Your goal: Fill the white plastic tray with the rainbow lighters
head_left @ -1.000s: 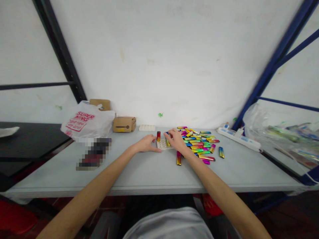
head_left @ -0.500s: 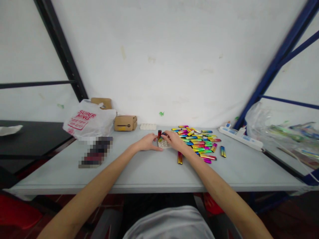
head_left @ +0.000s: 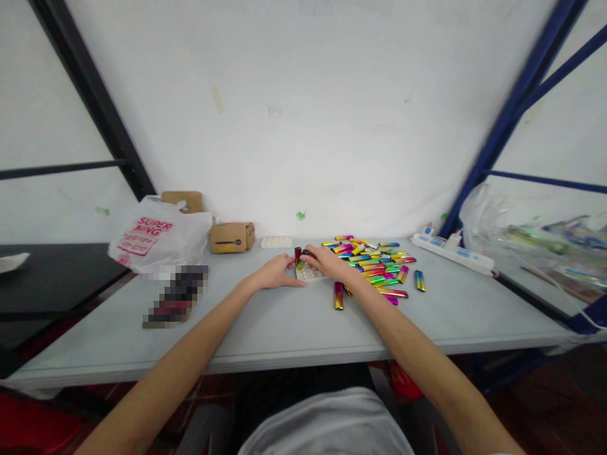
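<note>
A small white tray (head_left: pixel 309 274) with rows of holes lies between my hands. A red lighter (head_left: pixel 298 253) with a shiny metallic case stands upright at its left end. My left hand (head_left: pixel 275 272) is open at the tray's left side, thumb stretched along the near edge, fingertips close to the upright lighter. My right hand (head_left: pixel 327 260) reaches over the tray from the right, its fingers closed on a dark-topped lighter (head_left: pixel 307 254) beside the red one. The hand hides most of that lighter and the tray's right part.
A pile of shiny coloured lighters (head_left: pixel 374 268) lies right of the tray. Another white tray (head_left: pixel 277 241) and a cardboard box (head_left: pixel 232 237) stand by the wall. A plastic bag (head_left: pixel 164 232) is on the left, a power strip (head_left: pixel 453 254) at the right back.
The whole view has shifted and tilted slightly with my head. Both hands stay at the tray, and my right fingers keep their closed hold beside the upright red lighter.
</note>
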The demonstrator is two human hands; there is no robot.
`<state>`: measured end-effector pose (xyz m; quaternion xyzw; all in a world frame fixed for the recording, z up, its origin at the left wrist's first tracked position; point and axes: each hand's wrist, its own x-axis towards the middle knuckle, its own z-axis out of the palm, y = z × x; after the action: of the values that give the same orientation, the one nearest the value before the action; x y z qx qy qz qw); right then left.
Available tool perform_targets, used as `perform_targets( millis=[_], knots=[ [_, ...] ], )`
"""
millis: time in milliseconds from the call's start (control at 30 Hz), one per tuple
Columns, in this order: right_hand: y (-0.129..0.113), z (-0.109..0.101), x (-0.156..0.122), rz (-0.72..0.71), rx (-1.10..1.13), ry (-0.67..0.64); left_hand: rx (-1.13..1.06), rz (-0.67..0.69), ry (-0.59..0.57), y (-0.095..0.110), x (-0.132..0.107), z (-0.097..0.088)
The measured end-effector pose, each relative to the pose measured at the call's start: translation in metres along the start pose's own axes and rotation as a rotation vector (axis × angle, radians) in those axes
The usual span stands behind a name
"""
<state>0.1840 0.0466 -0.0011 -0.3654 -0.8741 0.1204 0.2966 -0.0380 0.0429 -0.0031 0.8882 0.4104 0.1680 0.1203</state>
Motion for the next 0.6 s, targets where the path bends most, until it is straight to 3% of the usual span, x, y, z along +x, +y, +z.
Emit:
perform_targets(
  millis=[167, 333, 433, 600],
  knots=[
    [0.003, 0.003, 0.006, -0.017, 0.012, 0.056, -0.006, 0.003, 0.005, -0.002, 0.000, 0.001],
    [-0.009, -0.004, 0.010, -0.082, -0.166, -0.020, 0.000, -0.005, 0.006, -0.003, 0.001, 0.002],
    [-0.014, -0.004, 0.013, -0.061, -0.282, -0.058, -0.011, -0.029, 0.019, -0.003, 0.001, 0.002],
    [-0.017, 0.005, 0.014, 0.053, -0.395, 0.019, -0.019, -0.028, 0.017, 0.002, -0.001, 0.000]
  ],
)
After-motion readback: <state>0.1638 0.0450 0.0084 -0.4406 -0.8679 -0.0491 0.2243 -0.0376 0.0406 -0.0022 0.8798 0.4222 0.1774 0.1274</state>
